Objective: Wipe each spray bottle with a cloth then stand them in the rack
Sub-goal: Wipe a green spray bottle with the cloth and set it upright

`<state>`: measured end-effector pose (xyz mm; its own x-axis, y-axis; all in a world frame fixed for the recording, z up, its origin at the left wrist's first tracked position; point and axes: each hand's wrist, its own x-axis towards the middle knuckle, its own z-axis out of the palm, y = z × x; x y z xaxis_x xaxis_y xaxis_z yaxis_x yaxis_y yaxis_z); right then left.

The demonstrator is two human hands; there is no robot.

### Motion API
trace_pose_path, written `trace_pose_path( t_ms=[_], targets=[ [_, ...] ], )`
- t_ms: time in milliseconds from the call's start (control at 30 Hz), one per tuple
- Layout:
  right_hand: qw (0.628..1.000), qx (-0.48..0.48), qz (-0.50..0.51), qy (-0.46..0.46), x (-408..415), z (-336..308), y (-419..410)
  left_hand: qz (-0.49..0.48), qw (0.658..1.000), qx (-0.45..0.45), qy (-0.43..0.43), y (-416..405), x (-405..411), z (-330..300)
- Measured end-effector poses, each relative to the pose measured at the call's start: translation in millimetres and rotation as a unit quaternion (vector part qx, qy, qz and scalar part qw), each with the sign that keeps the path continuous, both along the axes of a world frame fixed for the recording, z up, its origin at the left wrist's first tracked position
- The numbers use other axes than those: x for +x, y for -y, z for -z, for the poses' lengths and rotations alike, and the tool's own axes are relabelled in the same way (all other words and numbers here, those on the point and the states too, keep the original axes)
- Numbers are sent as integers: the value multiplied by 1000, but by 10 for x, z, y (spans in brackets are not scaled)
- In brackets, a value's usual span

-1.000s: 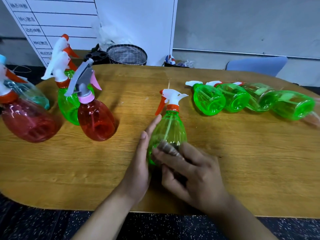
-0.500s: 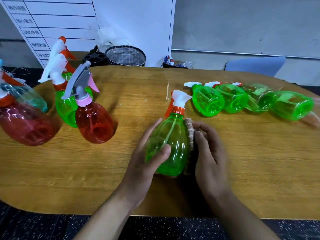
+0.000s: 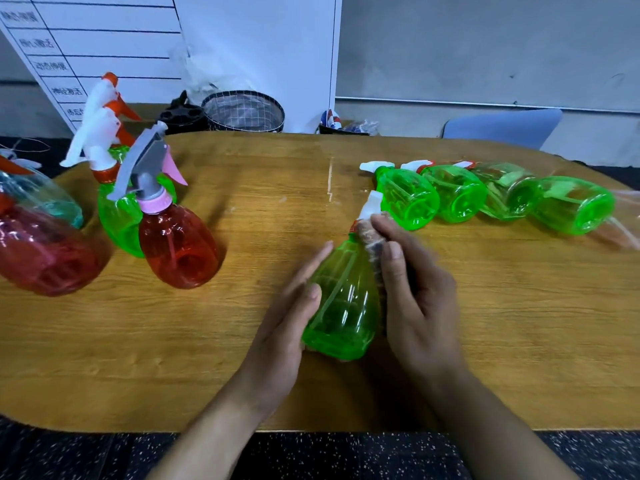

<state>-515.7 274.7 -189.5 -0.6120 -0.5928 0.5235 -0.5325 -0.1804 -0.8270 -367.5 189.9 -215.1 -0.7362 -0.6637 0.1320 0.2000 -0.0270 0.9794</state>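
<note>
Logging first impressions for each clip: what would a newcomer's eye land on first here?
Centre stage, a green spray bottle is held by the left hand while the right hand presses a cloth to its neck. Four more green bottles lie in a row at right; red bottles stand at left on the wooden table.

A rounded wooden table (image 3: 242, 341) with a pale grain fills the middle of the view. Below its near edge lies a dark speckled floor (image 3: 346, 455). Behind stands a grey wall (image 3: 485, 46) with a thin horizontal rail, a white board (image 3: 104, 39) ruled with black lines leaning at left, and a pale blue chair back (image 3: 502, 126) beyond the far edge
</note>
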Motion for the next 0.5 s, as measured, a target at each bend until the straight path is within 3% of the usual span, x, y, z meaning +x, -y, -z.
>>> trace_pose_path(
  t_ms=[133, 500],
  targets=[
    [990, 77, 15, -119, -13, 39, -12, -5, 1000, 10, -1, 19, 4, 26],
    [931, 20, -116, -345, 191, 79, -242, -17, 999, 49, -11, 24, 18, -50]
  ],
)
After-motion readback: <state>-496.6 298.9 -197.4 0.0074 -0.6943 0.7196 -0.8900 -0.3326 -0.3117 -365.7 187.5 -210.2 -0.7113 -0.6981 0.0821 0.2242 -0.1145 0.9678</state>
